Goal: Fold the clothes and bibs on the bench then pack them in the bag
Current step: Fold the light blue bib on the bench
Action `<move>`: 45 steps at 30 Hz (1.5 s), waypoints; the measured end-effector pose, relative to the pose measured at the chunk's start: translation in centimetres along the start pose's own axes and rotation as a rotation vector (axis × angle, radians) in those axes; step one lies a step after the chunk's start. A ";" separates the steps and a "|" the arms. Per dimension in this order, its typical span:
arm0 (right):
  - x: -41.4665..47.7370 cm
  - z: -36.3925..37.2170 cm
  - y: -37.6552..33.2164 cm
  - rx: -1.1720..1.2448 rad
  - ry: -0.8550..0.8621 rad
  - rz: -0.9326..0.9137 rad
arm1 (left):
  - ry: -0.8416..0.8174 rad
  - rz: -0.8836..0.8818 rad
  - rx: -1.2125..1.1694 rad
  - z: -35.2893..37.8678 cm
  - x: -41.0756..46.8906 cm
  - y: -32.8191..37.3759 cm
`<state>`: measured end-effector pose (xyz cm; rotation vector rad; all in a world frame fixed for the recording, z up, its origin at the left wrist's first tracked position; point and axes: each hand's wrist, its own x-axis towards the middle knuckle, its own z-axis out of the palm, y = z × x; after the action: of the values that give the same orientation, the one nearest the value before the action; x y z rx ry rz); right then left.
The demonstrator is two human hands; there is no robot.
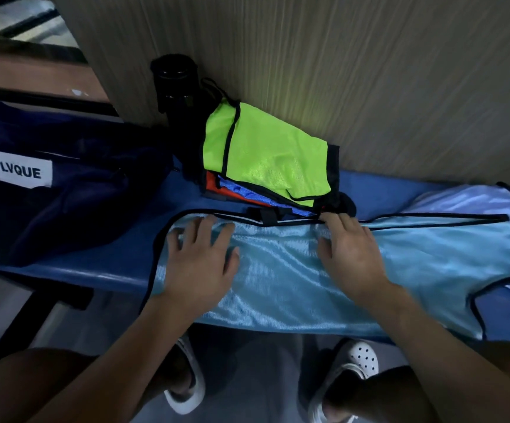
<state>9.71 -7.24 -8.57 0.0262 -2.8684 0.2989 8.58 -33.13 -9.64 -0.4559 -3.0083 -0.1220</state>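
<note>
Navy bag point(49, 190) is seen left of left hand point(200, 257); packing is judged not started. Light blue bib point(293, 270) is pressed flat on bench point(73, 270) by left hand and right hand point(351, 254), fingers spread, nothing gripped. Folded bibs point(265, 154) are stacked just beyond. Pale garment point(473, 199) further right is left unfolded.

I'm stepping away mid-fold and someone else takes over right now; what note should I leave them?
Left hand: open, flat on the light blue bib.
Right hand: open, fingers at the bib's far black-trimmed edge.
The bib lies spread across the blue bench, near edge hanging over.
Done: a folded pile by the wall, green bib on top.
Left: fold this bib, then the pale cloth at right; pack everything in the navy bag.
</note>
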 end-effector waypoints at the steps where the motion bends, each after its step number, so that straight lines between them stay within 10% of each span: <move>1: -0.5 -0.1 0.0 -0.035 -0.009 -0.019 | -0.047 0.001 -0.013 0.3 -0.1 -0.1; 10: -3.3 -0.1 0.0 -0.226 -0.504 0.044 | -0.190 0.030 -0.019 1.4 -0.2 -2.7; 19: -3.7 -0.5 -0.9 -0.196 -0.062 0.112 | 0.051 0.078 -0.131 -0.6 -0.1 -1.5; 28: -4.2 -0.4 3.0 -0.210 -0.391 0.052 | -0.222 0.164 -0.005 1.2 -0.5 0.3; 45: -7.7 -3.6 7.0 -0.097 -0.225 0.162 | 0.137 0.497 -0.176 -0.8 2.0 10.1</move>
<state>17.75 0.25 -8.48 -0.2041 -3.1114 0.1977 9.74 -22.99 -8.01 -1.1396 -2.6656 -0.3609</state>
